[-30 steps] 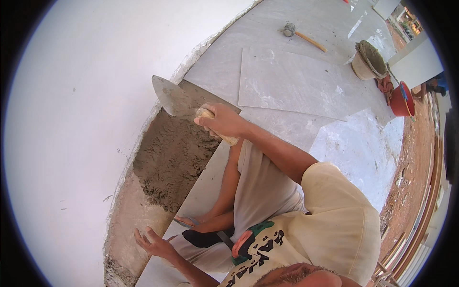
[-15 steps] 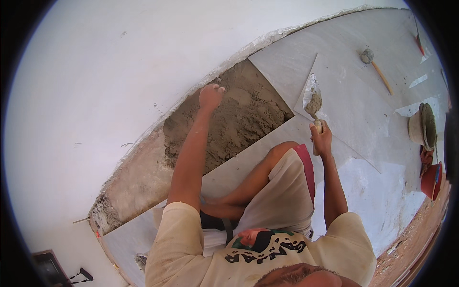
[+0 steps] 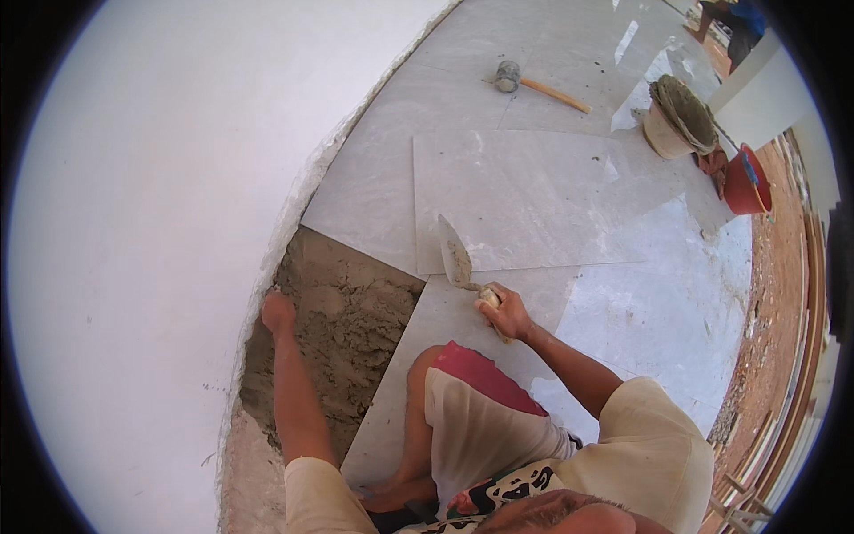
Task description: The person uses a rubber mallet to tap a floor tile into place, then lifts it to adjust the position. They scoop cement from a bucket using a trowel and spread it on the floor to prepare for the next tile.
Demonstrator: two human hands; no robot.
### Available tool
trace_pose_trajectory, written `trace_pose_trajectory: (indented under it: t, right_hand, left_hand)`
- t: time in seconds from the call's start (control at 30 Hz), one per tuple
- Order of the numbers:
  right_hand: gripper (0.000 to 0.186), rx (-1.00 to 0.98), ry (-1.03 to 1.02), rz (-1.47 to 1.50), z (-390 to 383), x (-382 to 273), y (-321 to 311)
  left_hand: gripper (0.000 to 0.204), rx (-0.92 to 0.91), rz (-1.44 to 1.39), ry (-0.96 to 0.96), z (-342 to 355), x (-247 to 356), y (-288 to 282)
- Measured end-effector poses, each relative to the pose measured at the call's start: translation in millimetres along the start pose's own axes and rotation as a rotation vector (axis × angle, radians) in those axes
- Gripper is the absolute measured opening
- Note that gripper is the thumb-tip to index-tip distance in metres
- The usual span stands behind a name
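My right hand (image 3: 504,313) grips the handle of a pointed trowel (image 3: 455,252), its blade streaked with wet mortar. The trowel is over the grey floor tiles, close to the edge of a loose-looking large tile (image 3: 525,200). By the foot of the white wall, my left hand (image 3: 278,311) is closed above a bed of wet grey-brown mortar (image 3: 351,329); whatever its fingers hold, if anything, is hidden. The mortar fills a gap between the wall and the laid tiles. Its surface is rough and lumpy.
A mallet (image 3: 507,76) with a wooden handle lies on the tiles ahead. To the right stand a mortar-caked bucket (image 3: 669,129) and a red bucket (image 3: 745,182). The white wall (image 3: 160,249) bounds the left side. Another person (image 3: 738,27) is at the far right.
The view has swung to the right. My left hand has shifted to the mortar's edge beside the wall. The trowel, still in my right hand, now tilts leftward.
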State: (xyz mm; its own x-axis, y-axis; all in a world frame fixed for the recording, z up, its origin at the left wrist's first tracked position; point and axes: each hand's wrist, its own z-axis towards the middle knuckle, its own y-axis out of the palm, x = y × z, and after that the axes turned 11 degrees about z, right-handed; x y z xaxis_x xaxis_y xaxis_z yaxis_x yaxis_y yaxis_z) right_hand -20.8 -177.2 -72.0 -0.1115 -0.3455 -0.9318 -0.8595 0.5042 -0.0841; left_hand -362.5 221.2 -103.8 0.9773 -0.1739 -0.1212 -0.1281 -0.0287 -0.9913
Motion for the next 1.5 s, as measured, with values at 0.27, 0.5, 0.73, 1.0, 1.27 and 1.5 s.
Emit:
trace_pose_trajectory:
  t: [0.27,0.5,0.73,1.0,1.27,1.5]
  right_hand:
    - [0.035,-0.010,0.021,0.041,-3,-7,1]
    - [0.038,-0.016,0.035,-0.018,-6,-9,2]
    - [0.038,-0.009,0.051,0.004,-5,-8,2]
    - [0.039,-0.034,0.045,-0.019,-5,-10,1]
    - [0.038,-0.023,0.039,0.030,-5,-9,0]
    - [0.035,-0.032,0.037,0.041,-7,-13,5]
  left_hand:
    - [0.026,0.089,0.132,0.056,15,-20,14]
    - [0.032,0.147,-0.108,-0.078,1,0,-4]
    - [0.035,0.163,-0.261,-0.299,-3,13,-14]
    - [0.035,0.156,-0.336,-0.400,5,9,-5]
    - [0.038,0.367,-0.478,-0.473,-4,8,-3]
    - [0.039,0.531,-0.523,-0.474,-40,-25,-16]
